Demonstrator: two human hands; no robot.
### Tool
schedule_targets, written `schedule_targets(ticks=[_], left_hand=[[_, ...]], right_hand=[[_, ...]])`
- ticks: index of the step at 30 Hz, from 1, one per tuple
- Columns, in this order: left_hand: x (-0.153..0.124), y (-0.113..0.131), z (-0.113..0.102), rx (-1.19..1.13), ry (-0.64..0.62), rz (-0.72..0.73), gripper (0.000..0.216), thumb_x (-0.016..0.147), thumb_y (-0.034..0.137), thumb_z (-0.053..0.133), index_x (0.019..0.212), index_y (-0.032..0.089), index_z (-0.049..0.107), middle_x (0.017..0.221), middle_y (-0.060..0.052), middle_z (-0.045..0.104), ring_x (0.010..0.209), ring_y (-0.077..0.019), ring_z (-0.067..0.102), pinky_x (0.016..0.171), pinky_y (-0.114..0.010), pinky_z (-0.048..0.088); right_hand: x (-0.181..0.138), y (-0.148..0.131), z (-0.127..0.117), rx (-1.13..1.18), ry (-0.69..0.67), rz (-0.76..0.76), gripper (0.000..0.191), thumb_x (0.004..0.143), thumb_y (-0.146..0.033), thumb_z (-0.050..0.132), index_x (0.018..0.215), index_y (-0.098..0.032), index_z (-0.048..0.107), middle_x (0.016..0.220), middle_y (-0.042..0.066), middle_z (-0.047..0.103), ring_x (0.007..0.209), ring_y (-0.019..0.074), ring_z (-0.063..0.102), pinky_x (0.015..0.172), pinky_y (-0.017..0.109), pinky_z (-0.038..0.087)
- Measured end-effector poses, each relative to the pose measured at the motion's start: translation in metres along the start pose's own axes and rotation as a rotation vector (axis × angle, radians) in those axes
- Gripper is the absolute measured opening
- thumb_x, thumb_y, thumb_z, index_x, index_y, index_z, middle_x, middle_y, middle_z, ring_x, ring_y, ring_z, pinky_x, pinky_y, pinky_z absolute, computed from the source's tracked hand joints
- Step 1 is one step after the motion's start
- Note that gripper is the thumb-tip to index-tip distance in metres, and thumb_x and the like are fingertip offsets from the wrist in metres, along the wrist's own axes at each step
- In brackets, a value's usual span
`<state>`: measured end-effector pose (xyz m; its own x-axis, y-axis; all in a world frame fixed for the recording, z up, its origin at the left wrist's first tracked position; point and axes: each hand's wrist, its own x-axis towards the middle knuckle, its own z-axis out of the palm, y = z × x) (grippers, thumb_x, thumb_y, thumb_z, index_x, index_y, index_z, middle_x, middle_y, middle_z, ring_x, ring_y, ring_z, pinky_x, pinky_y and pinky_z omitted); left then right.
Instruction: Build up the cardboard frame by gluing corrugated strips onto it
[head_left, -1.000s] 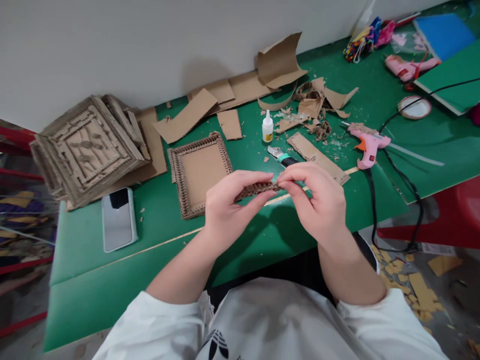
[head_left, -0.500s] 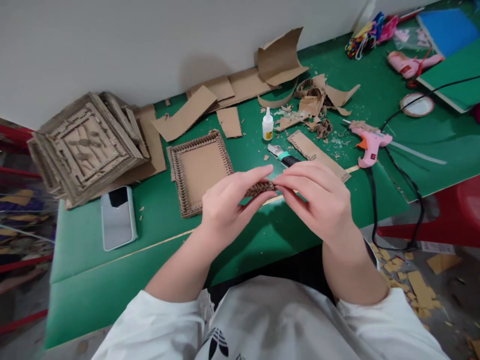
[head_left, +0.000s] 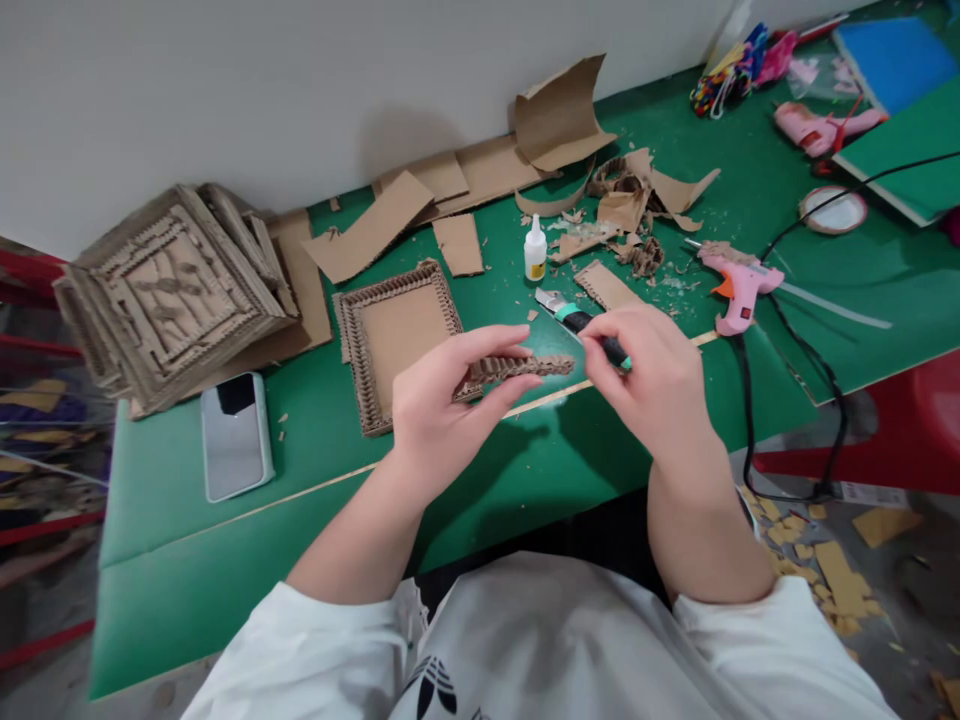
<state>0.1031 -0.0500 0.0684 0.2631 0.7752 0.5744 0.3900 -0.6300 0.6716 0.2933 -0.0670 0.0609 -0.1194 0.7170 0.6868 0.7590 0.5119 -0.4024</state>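
Observation:
My left hand (head_left: 442, 405) grips a narrow strip of corrugated cardboard (head_left: 517, 369) between thumb and fingers, its fluted edge showing. The strip's free end points right, apart from my other hand. My right hand (head_left: 645, 385) is closed in a pinch just beyond that end; whether anything small is between its fingertips cannot be made out. Past these fingers a utility knife (head_left: 574, 318) with a black and green handle shows, partly covered by the hand. A square cardboard tray with a fluted border (head_left: 349, 350) lies on the table beyond my left hand.
Behind the knife stand a small glue bottle (head_left: 535, 250) and torn cardboard scraps (head_left: 626, 205). A pink glue gun (head_left: 742, 290) with a black cord lies right. Left are stacked cardboard frames (head_left: 172, 290) and a phone (head_left: 237, 440). The green table (head_left: 300, 560) ends near my body.
My right hand has come off the cardboard strip and moved slightly right, toward the knife. My left hand keeps the strip, shifted a little left, and more of it shows.

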Motion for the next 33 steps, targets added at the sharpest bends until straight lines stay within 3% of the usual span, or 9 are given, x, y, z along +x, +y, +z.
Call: schedule_targets(ticks=[3,7,19,28,33], left_hand=[[0.001,-0.001,0.0,-0.046,0.005,0.016,0.035,0.077,0.023,0.074,0.11,0.021,0.062,0.093,0.0,0.071,0.084,-0.0129,0.07,0.071,-0.019,0.059],[0.002,-0.002,0.0,-0.008,-0.019,0.091,0.039,0.076,0.023,0.076,0.112,0.022,0.06,0.096,0.001,0.071,0.082,-0.0111,0.071,0.07,-0.017,0.058],[0.003,-0.001,-0.002,0.125,-0.114,0.13,0.033,0.08,0.026,0.071,0.111,0.021,0.06,0.094,0.0,0.073,0.079,-0.0112,0.071,0.075,-0.018,0.057],[0.003,-0.002,-0.002,0.105,-0.081,0.039,0.026,0.08,0.028,0.071,0.104,0.02,0.064,0.094,0.0,0.072,0.08,-0.0121,0.071,0.072,-0.02,0.058],[0.005,-0.006,-0.004,0.013,-0.049,0.024,0.024,0.078,0.024,0.073,0.1,0.021,0.067,0.092,0.0,0.073,0.079,-0.0117,0.07,0.071,-0.02,0.057]], right_hand=[[-0.001,0.0,-0.003,0.086,0.059,-0.005,0.017,0.084,-0.008,0.057,0.095,-0.021,0.061,0.087,0.004,0.068,0.084,0.0165,0.063,0.077,0.031,0.051],[-0.001,-0.008,-0.004,0.148,0.034,-0.15,0.019,0.081,-0.009,0.062,0.097,-0.018,0.062,0.089,0.006,0.068,0.086,0.0169,0.063,0.079,0.032,0.053],[-0.001,-0.011,0.004,-0.079,-0.042,-0.229,0.008,0.083,-0.012,0.058,0.086,-0.019,0.059,0.081,0.004,0.067,0.081,0.0164,0.063,0.074,0.03,0.051],[-0.002,0.003,0.012,-0.019,-0.012,0.034,0.011,0.085,-0.013,0.051,0.082,-0.02,0.058,0.078,0.003,0.066,0.075,0.0145,0.061,0.07,0.027,0.05],[-0.004,0.02,0.012,-0.053,-0.022,0.198,0.019,0.091,-0.019,0.049,0.1,-0.022,0.066,0.097,0.004,0.072,0.089,0.017,0.067,0.08,0.031,0.052]])
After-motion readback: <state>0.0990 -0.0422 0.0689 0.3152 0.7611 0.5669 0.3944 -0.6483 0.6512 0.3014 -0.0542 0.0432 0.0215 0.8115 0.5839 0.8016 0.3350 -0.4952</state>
